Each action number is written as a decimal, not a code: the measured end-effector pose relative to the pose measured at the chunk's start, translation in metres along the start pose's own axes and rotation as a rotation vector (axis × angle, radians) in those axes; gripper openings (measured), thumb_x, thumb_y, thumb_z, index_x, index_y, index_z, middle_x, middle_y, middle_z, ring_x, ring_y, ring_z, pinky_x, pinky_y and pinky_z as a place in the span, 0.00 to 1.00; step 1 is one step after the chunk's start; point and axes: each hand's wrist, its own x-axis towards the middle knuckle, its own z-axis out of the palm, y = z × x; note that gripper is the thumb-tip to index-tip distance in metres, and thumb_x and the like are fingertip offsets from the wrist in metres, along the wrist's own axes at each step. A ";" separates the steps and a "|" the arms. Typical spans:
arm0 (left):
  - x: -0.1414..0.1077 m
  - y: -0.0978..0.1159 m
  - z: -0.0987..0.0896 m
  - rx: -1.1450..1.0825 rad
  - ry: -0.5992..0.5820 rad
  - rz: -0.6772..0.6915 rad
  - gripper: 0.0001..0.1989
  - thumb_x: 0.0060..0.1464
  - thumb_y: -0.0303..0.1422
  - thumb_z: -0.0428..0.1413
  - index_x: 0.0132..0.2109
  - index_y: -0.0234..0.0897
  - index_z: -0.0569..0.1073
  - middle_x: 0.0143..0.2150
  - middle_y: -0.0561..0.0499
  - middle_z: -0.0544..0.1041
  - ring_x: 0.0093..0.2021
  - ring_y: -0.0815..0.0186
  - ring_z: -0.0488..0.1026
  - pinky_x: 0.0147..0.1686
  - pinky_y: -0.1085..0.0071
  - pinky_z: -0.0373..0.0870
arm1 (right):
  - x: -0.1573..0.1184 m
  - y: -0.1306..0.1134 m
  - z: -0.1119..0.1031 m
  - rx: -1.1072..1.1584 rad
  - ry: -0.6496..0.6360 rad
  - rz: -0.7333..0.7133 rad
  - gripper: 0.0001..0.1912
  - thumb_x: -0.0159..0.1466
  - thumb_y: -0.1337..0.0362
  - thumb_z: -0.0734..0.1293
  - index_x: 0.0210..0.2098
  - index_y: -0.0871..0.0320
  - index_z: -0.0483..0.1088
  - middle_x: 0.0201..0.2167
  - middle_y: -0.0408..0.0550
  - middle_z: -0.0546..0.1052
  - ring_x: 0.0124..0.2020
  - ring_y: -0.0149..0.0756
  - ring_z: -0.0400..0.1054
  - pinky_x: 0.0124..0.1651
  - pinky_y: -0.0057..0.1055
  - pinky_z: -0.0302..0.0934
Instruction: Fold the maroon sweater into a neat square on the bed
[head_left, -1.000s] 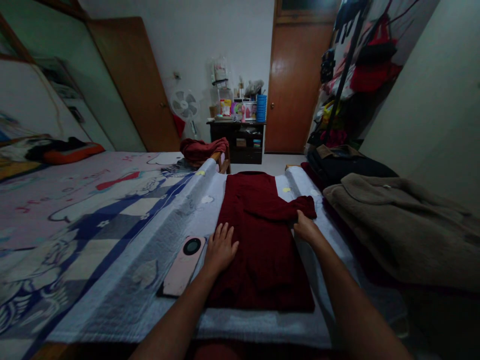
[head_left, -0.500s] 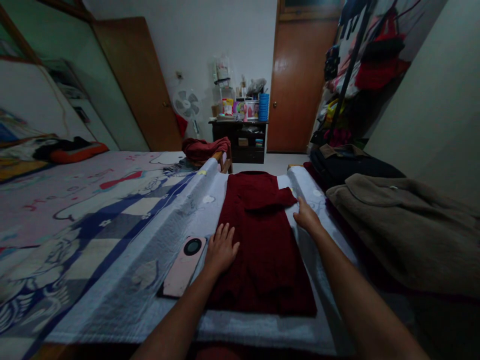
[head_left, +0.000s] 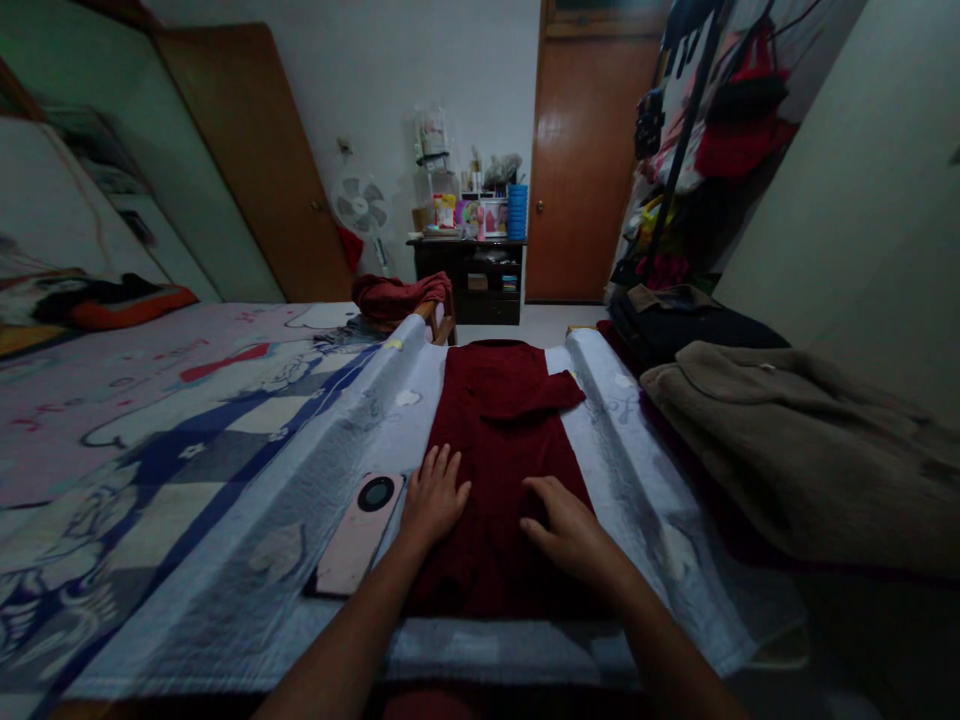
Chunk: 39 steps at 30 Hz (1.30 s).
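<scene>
A dark red garment [head_left: 491, 440] lies flat on a pale blue-grey cloth [head_left: 375, 440], with one sleeve folded across its upper part and the cuff sticking out past the right edge. My left hand [head_left: 436, 495] rests with spread fingers on the garment's left edge and holds nothing. Over the right half of the garment is my right hand [head_left: 562, 525], fingers curved and apart, with nothing in it; whether it touches the fabric is unclear. Just left of my left hand lies a pink phone [head_left: 356, 545] with a round black camera ring.
On the right are a brown fleece garment [head_left: 795, 450] and a dark jacket [head_left: 690, 325]. A patterned bed [head_left: 202, 390] fills the left side. A reddish cloth [head_left: 397, 298] sits on a wooden chair beyond. A black cabinet [head_left: 469, 285] stands at the back wall.
My right hand has left the sleeve's cuff and moved inward and nearer, over the garment's lower right part. My left hand stays on the left edge. The view has shifted slightly.
</scene>
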 end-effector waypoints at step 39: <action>-0.027 0.007 -0.012 -0.186 -0.062 0.118 0.22 0.61 0.34 0.49 0.61 0.42 0.65 0.66 0.47 0.62 0.67 0.57 0.56 0.64 0.52 0.53 | -0.055 0.036 0.000 -0.097 0.011 0.232 0.12 0.64 0.61 0.58 0.41 0.56 0.70 0.38 0.50 0.78 0.41 0.41 0.73 0.43 0.34 0.62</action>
